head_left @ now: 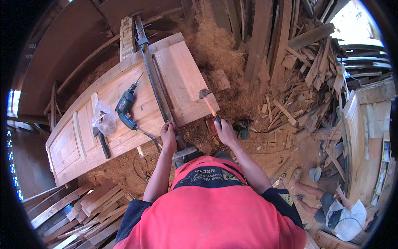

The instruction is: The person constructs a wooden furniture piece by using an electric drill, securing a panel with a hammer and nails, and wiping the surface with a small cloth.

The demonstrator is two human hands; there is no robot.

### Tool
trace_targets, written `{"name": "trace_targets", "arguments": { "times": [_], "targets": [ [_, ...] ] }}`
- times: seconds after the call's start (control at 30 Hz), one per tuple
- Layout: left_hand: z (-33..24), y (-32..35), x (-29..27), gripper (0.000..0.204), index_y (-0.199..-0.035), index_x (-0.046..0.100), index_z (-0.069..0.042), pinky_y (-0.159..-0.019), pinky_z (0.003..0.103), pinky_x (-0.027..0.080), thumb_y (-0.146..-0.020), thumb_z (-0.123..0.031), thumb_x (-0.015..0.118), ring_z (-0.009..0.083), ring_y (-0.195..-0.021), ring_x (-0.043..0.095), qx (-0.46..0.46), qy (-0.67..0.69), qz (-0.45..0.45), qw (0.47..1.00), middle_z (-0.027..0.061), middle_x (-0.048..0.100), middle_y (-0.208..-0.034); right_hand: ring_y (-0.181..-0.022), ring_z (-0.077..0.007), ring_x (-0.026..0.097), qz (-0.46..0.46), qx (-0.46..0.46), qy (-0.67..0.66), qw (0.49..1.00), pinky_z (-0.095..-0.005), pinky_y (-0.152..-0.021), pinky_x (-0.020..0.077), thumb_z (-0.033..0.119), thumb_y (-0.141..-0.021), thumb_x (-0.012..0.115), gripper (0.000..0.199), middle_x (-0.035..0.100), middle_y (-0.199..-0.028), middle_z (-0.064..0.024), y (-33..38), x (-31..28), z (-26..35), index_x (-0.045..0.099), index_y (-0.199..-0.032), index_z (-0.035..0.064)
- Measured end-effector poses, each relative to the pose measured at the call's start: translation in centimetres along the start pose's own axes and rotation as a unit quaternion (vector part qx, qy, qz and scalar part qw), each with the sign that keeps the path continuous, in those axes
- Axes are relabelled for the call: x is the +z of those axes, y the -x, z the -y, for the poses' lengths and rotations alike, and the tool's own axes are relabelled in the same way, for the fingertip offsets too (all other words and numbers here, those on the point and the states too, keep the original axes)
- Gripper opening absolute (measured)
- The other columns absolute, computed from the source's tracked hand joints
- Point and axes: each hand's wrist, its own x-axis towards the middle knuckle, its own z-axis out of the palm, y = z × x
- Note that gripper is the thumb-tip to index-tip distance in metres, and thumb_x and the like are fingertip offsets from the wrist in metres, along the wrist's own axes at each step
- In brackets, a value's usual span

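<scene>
A panelled wooden door (137, 108) lies flat in front of me, crossed by a long metal bar clamp (151, 74). My left hand (168, 135) is at the door's near edge beside the clamp bar, its fingertips pinched together; whatever is between them is too small to name. In my right hand (225, 132) is a hammer (212, 108) with an orange and black handle, its head raised by the door's right corner. On the door rest a blue-green power drill (125, 106) with a bit fitted, a clear plastic bag (104, 118), and a black-handled tool (102, 143).
Wood offcuts (290, 106) heap up at the right, and stacked boards (87, 211) lie at the lower left. Sawdust (215, 45) covers the ground beyond the door. The drill's cord (151, 137) hangs over the near edge. Another person (344, 220) sits at the lower right.
</scene>
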Motion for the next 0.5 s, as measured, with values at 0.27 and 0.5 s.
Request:
{"name": "trace_targets", "arguments": {
  "times": [0.27, 0.5],
  "targets": [
    [-0.1, 0.8, 1.0, 0.009, -0.104, 0.061, -0.011, -0.055, 0.023, 0.045, -0.096, -0.008, 0.059, 0.0061, -0.066, 0.056, -0.039, 0.046, 0.017, 0.998, -0.0013, 0.064, -0.086, -0.06, -0.0148, 0.051, -0.235, -0.388, -0.383, 0.805, -0.0287, -0.054, 0.0448, 0.033, -0.105, 0.046, 0.029, 0.049, -0.072, -0.0068, -0.7, -0.8, 2.0, 0.045, -0.1, 0.0045],
    [0.2, 0.8, 1.2, 0.01, -0.104, 0.064, -0.013, -0.051, 0.02, 0.04, -0.098, -0.012, 0.057, 0.0045, -0.058, 0.05, -0.002, 0.027, 0.042, 0.999, -0.0015, 0.067, -0.087, -0.068, -0.0411, 0.066, -0.023, -0.063, -0.058, 0.996, -0.0508, -0.059, 0.0487, 0.028, -0.1, 0.057, 0.026, 0.065, -0.078, -0.0167, -0.1, -1.5, 0.2, 0.054, -0.109, 0.0042]
  ]
}}
